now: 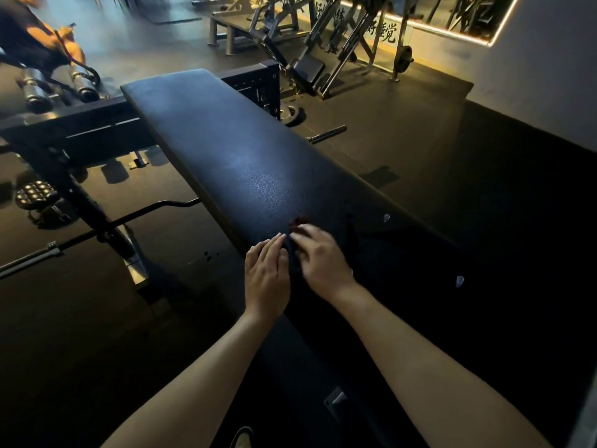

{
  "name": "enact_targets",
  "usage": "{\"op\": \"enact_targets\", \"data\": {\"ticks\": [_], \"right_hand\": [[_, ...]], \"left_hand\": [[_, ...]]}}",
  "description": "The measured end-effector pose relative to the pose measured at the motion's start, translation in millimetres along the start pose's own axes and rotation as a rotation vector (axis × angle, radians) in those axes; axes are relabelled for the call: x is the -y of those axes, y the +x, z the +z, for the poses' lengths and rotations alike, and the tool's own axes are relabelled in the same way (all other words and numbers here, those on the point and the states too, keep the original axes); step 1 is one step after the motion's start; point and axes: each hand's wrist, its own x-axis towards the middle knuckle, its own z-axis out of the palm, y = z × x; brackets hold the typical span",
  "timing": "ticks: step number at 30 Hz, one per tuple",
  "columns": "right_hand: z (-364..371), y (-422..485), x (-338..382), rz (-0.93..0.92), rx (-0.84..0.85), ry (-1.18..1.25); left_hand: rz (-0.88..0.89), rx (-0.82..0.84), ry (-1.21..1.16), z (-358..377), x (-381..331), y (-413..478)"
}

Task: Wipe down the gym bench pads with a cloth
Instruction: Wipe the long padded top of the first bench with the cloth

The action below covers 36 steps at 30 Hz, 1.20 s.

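We see left hand (266, 276) flat, fingers straight, on bench pad (226, 150) near end, right hand (323, 257) beside it pinching dark cloth (291, 253); barbell (97, 234) on floor left.

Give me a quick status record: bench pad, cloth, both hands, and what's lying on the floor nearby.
bench pad: long, black, flat; light sheen on its middle
left hand: flat on the pad's near part, fingers straight
right hand: close beside the left hand, fingers curled, slightly blurred
cloth: dark fold between the hands, hard to tell from the pad; unclear whether the right hand grips it
floor, left of bench: barbell
floor, beyond bench: weight plate
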Motion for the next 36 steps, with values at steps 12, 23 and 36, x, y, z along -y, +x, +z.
{"op": "enact_targets", "data": {"ticks": [12, 23, 36], "right_hand": [[-32, 11, -39, 0.092, 0.007, -0.066], [-50, 22, -69, 0.161, -0.028, -0.077], [-67, 58, -106, 0.294, -0.13, -0.188]], "left_hand": [[-0.034, 0.005, 0.123, 5, -17, -5], [0.033, 0.15, 0.327, 11, -42, 6], [0.177, 0.346, 0.417, 47, -56, 62]]}}
